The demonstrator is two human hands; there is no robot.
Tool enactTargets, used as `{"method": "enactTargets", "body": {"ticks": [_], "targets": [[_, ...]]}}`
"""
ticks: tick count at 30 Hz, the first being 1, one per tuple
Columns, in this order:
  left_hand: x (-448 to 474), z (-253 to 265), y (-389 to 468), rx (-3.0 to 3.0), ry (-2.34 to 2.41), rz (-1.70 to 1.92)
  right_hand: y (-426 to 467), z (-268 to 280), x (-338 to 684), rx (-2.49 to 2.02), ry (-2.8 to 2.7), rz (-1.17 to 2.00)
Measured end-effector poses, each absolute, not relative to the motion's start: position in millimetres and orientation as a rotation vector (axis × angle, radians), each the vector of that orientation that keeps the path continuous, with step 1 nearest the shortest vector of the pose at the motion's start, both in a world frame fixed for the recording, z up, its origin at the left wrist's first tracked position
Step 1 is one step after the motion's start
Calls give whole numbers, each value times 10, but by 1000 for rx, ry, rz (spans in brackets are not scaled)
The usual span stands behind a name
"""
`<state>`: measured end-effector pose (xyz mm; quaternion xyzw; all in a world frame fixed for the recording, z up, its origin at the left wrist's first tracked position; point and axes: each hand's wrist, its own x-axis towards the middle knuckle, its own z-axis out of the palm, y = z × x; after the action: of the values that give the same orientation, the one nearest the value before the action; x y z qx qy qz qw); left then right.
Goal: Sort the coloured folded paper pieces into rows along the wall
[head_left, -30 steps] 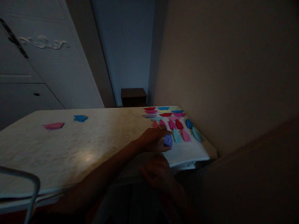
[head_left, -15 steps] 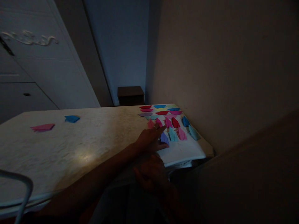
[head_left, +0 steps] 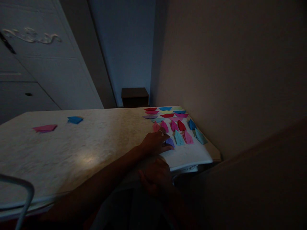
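My left hand [head_left: 155,142] reaches over the near left corner of a group of folded paper pieces. Its thumb and curled fingers lie around a purple folded paper [head_left: 170,142], which rests on a white sheet [head_left: 187,156]. Beside it are a light-blue folded paper [head_left: 178,138] and a pink one [head_left: 188,137]; a coral one [head_left: 156,126] lies just beyond my fingers. My right hand [head_left: 158,177] is held low at the table's near edge, in deep shade. Its fingers are curled in, and whatever they may hold is hidden.
More coloured folded papers [head_left: 167,115] lie in rows behind. On the left of the marbled table [head_left: 107,134] are a pink folded paper [head_left: 45,128] and a blue one [head_left: 75,120]. A wall [head_left: 216,80] borders the right side; a curved pale bar [head_left: 28,188] stands at lower left.
My left hand's forefinger has drawn back and bent in towards the purple folded paper. My right hand stays nearly in place. The whole view has shifted slightly.
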<state>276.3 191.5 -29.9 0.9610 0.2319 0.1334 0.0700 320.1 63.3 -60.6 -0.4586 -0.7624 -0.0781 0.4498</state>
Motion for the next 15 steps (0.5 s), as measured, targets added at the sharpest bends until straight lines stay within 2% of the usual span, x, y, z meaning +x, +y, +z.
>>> {"method": "enactTargets", "body": {"ticks": [15], "targets": [[2742,-324,1892,2858,687,454,637,-634,3212,-1129,-1907,-232]]}}
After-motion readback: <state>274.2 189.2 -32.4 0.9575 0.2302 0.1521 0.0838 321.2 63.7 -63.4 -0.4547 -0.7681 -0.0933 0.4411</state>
